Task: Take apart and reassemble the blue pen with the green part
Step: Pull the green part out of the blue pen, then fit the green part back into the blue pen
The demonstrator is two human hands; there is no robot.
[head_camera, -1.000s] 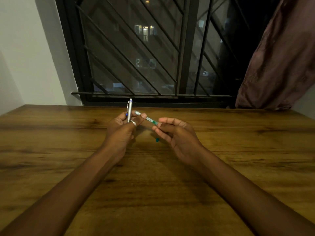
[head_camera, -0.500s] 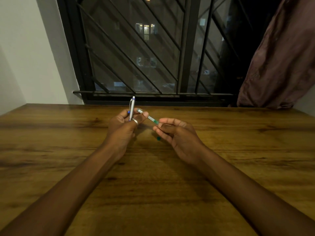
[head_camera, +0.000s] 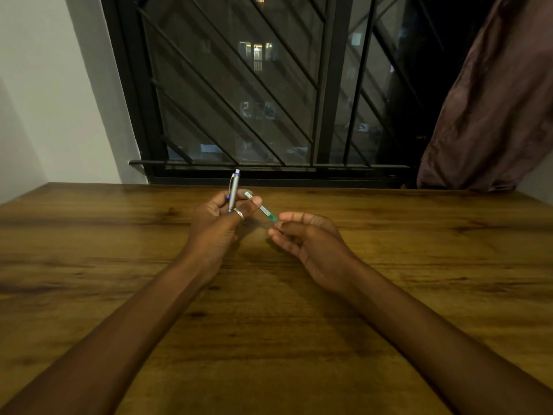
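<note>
Two bare forearms come in from the near corners and meet over the middle of the wooden bench (head_camera: 299, 339), nothing else sitting on the near part of it.

The right hand (head_camera: 311, 238) is on its side with the fingers loosely curled toward the left. Its grip is nearly closed: thumb and forefinger tips pinch the near, green end of the green part (head_camera: 266, 211), a thin clear-and-green tube that slants up and to the left.

The left hand (head_camera: 217, 221) is curled into a tight grip with a ring (head_camera: 238, 213) showing on one finger. It's got hold of two things at once. The silver pen barrel (head_camera: 233, 190) with blue trim stands almost upright out of the top of the fist, white push button at the top and the clip facing left. The thumb tip also presses on the far end of the green part, so that piece spans the gap between both hands, lifted off the bench.

There's some sort of print on the clear bit of the tube, but it's way too small to read.

Farther back, the bench ends at a white wall on the left, a black barred window (head_camera: 254, 94) with lit windows outside in the dark, and a brownish curtain (head_camera: 493, 109) hanging at far right.
</note>
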